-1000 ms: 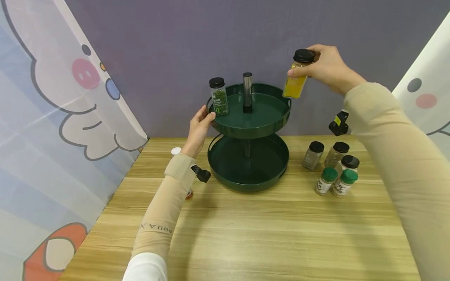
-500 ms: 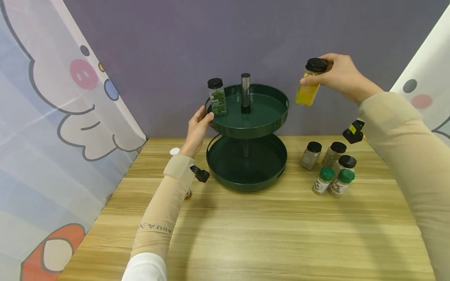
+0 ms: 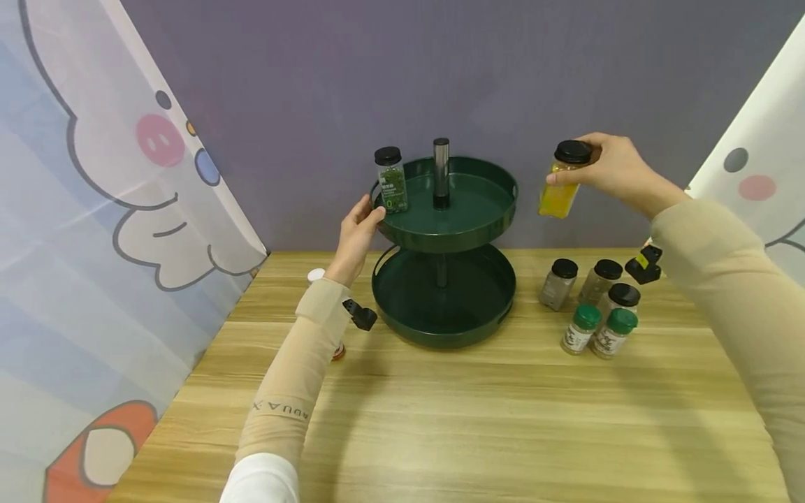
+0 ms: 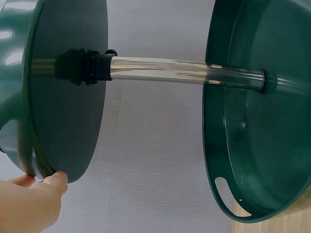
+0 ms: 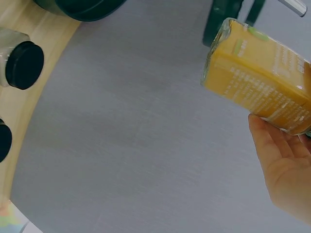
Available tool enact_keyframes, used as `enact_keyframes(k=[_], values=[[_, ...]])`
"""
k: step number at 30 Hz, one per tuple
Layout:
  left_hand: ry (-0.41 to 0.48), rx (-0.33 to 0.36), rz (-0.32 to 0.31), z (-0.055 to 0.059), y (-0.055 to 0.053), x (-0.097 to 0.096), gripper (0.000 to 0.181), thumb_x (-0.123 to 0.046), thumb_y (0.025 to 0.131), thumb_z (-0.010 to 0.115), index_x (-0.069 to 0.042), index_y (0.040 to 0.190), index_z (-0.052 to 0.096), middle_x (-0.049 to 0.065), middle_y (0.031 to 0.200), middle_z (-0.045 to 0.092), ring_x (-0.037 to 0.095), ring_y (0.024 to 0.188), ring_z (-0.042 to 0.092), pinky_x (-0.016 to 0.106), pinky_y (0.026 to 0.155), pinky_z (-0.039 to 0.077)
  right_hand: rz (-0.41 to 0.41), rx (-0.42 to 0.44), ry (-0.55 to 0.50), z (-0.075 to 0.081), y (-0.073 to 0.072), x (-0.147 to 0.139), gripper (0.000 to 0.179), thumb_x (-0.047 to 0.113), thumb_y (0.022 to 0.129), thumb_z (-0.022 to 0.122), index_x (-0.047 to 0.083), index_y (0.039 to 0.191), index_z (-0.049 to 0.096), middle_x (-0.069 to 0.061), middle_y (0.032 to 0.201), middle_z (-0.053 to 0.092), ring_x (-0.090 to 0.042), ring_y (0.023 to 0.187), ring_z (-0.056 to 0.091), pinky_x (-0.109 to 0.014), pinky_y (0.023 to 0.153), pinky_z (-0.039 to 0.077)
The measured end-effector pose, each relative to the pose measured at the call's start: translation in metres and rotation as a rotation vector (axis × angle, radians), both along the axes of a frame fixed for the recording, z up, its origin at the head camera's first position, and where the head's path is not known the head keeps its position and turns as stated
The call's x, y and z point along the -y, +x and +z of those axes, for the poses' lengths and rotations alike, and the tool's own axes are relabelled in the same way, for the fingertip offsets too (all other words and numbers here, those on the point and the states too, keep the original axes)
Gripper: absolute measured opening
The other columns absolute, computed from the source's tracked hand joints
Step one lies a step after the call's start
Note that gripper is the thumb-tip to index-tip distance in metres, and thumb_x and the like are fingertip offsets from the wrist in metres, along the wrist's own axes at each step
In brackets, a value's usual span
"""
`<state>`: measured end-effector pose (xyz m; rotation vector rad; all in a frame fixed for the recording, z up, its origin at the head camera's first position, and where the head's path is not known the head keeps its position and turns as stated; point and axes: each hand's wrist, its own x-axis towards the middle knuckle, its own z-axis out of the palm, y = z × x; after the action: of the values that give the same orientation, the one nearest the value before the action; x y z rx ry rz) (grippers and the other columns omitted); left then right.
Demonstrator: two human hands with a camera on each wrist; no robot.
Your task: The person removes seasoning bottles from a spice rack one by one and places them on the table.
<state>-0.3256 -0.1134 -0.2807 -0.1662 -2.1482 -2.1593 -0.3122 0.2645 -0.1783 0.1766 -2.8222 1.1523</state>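
Observation:
My right hand [image 3: 613,168] holds a spice jar [image 3: 558,195] of yellow contents with a black lid, in the air right of the upper tray. In the right wrist view the yellow jar [image 5: 257,73] lies across the fingers. My left hand [image 3: 355,241] grips the left edge of the upper tier of a dark green two-tier turntable [image 3: 468,209]. In the left wrist view, my left hand [image 4: 36,201] pinches that tier's rim from below. On the upper tier, by my left thumb, a jar of green herbs [image 3: 393,187] stands slightly tilted.
Right of the turntable, several spice jars stand on the wooden table [image 3: 478,419], including a black-lidded jar [image 3: 558,286] and a green-capped jar [image 3: 580,332]. A white cap [image 3: 316,274] shows behind my left forearm. A grey wall [image 3: 302,105] rises behind.
My right hand has carried the yellow jar away from the upper tier, to the right and then down. My left hand keeps its place on the rim.

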Motion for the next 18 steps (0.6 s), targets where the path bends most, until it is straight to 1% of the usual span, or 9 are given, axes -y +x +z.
enact_keyframes(k=[5,11,15,18], values=[[0.004,-0.002,0.002,-0.002,0.001,-0.001,0.064,-0.031,0.094,0.051,-0.018,0.148,0.019,0.002,0.152,0.02,0.013,0.138,0.022,0.03,0.112,0.027,0.001,-0.011,0.04,-0.014,0.002,-0.001,0.083,0.051,0.072,0.071,0.006,0.134,0.04,-0.003,0.107,0.055,-0.025,0.106,0.046,-0.054,0.095,0.036],[0.006,-0.01,0.004,-0.002,0.001,-0.001,0.064,-0.03,0.094,0.051,-0.018,0.147,0.019,0.002,0.152,0.022,0.013,0.138,0.023,0.029,0.112,0.028,0.024,-0.01,0.052,-0.034,0.006,-0.003,0.081,0.05,0.073,0.07,0.004,0.133,0.04,-0.014,0.114,0.054,-0.027,0.105,0.048,-0.054,0.092,0.038],[0.009,-0.013,0.01,-0.002,0.0,-0.001,0.064,-0.031,0.094,0.052,-0.018,0.147,0.019,0.001,0.152,0.022,0.012,0.138,0.023,0.029,0.112,0.028,0.036,-0.003,0.044,-0.05,0.005,-0.004,0.08,0.05,0.074,0.07,0.004,0.132,0.041,-0.018,0.118,0.053,-0.029,0.106,0.048,-0.053,0.092,0.039],[0.014,-0.015,0.008,-0.002,0.0,-0.002,0.065,-0.031,0.093,0.052,-0.018,0.147,0.02,0.002,0.152,0.022,0.013,0.138,0.023,0.03,0.112,0.027,0.045,0.021,0.032,-0.063,0.005,-0.007,0.08,0.05,0.074,0.07,0.004,0.132,0.04,-0.019,0.119,0.051,-0.03,0.107,0.048,-0.054,0.093,0.038]])
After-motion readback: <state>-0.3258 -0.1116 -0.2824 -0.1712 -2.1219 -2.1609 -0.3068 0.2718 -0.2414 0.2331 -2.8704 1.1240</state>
